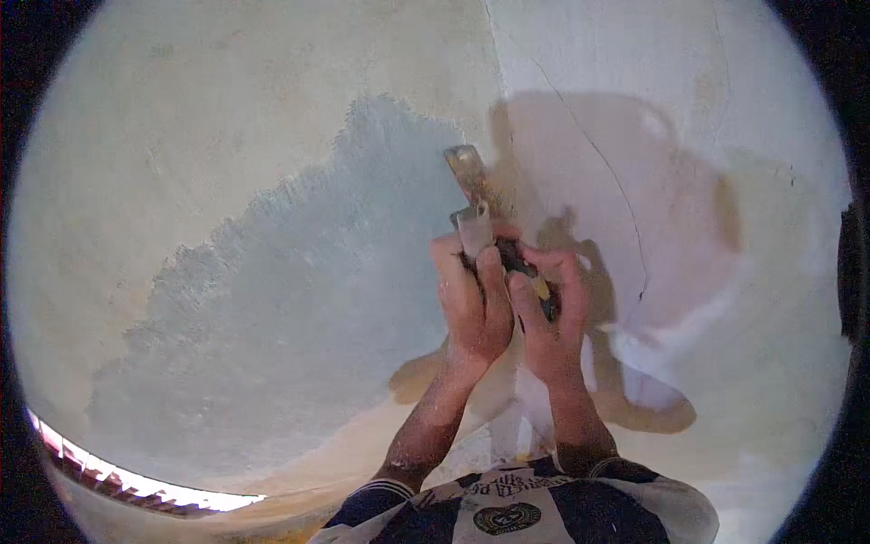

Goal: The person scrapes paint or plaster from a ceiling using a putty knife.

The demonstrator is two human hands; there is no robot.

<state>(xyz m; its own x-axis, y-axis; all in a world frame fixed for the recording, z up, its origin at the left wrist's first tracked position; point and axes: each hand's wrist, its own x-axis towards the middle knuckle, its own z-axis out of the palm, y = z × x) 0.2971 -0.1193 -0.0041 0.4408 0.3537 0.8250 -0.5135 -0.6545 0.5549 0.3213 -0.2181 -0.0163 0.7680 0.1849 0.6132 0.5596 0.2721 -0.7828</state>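
Note:
Both hands are raised close together in front of the wall. My right hand [560,295] is closed round a black-and-yellow handle [542,288], which slants up and left. In line with it, a stained metal putty knife blade [466,170] sticks out above the hands; its join with the handle is hidden by fingers. My left hand [471,304] is closed, with its thumb against a small pale flat piece [476,234] that crosses the lower part of the blade. What kind of piece this is, I cannot make out.
Behind the hands, the wall [227,118] carries a large grey, damp-looking patch [299,272] with ragged edges on the left. A corner line runs down near the middle. A thin crack [607,163] marks the right wall, where shadows fall. A bright opening [145,480] shows at lower left.

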